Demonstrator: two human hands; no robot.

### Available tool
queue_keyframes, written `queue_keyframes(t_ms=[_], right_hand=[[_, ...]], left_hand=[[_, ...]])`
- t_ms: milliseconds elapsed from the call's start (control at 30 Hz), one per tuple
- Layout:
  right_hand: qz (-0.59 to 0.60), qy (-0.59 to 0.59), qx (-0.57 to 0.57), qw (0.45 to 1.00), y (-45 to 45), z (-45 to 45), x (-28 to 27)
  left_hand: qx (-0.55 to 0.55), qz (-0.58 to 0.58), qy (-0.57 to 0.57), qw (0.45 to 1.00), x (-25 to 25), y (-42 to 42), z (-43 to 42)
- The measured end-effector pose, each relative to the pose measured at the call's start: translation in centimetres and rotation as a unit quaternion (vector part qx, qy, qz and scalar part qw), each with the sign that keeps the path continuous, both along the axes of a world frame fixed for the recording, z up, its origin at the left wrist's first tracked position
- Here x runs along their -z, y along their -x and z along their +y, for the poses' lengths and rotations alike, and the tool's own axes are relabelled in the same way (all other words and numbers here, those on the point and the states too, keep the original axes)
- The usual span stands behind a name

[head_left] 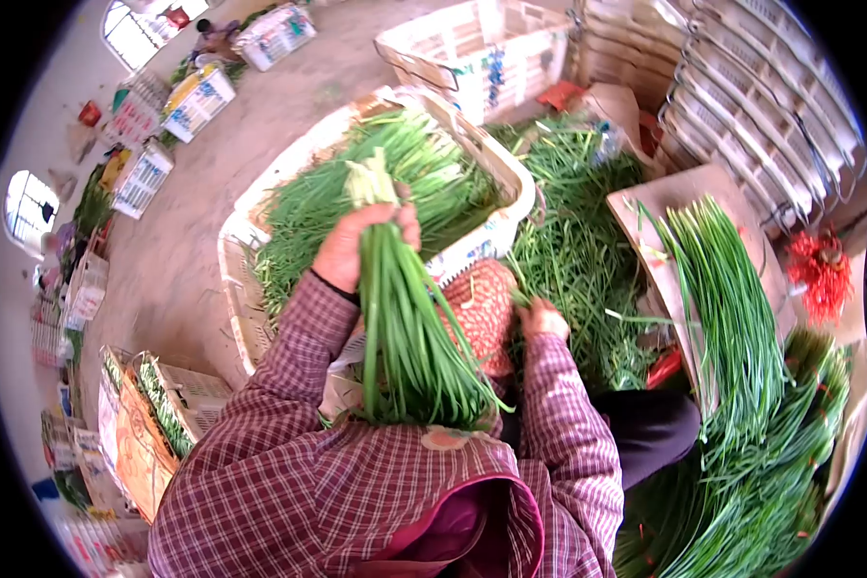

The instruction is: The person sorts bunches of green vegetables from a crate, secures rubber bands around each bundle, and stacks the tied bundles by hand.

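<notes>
While left hand gripped long, green, leafy bunch, partly obscuring whitish plastic crate, right hand's grip was indeterminable.

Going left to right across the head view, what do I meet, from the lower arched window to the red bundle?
Lower arched window, white crate, left hand holding a green bunch, right hand, green stalks on a board, red bundle.

Windows glare white; fisheye edges curve into black.
</notes>
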State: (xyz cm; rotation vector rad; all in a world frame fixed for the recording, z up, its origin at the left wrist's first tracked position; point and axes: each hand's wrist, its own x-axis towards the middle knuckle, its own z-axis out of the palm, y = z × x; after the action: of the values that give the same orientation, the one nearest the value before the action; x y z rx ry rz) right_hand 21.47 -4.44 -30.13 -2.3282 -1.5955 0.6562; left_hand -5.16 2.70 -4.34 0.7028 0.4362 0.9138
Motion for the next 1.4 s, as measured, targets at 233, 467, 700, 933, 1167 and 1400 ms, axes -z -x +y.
queue_keyframes(t_ms=[233, 467, 700, 933, 1167, 1400], right_hand=[[-0.104, 0.213, 0.068, 0.969, -5.8, -0.7, -12.4], [0.268, -0.422, -0.234, 0.834, -4.5, 1.0, -33.6], [0.075, -0.213, -0.461, 0.858, 1.9, 1.7, -35.6], [0.261, -0.415, -0.147, 0.859, -1.4, -2.6, -33.1], [0.060, -0.412, -0.159, 0.895, -0.6, -4.3, -32.4], [0.296, -0.544, -0.131, 0.774, -0.7, -0.8, -35.1]], left_hand=[[0.090, 0.036, -0.048, 0.994, -1.2, -5.0, -0.6], [0.224, 0.053, -0.129, 0.965, -3.7, -8.9, -2.1], [0.269, 0.002, -0.042, 0.962, -3.8, -9.9, -3.9], [0.213, 0.056, -0.110, 0.969, -4.7, -9.2, -4.4], [0.219, 0.104, -0.097, 0.965, -4.7, -9.9, -4.4], [0.158, 0.152, -0.236, 0.947, -9.7, -11.0, 0.3]])
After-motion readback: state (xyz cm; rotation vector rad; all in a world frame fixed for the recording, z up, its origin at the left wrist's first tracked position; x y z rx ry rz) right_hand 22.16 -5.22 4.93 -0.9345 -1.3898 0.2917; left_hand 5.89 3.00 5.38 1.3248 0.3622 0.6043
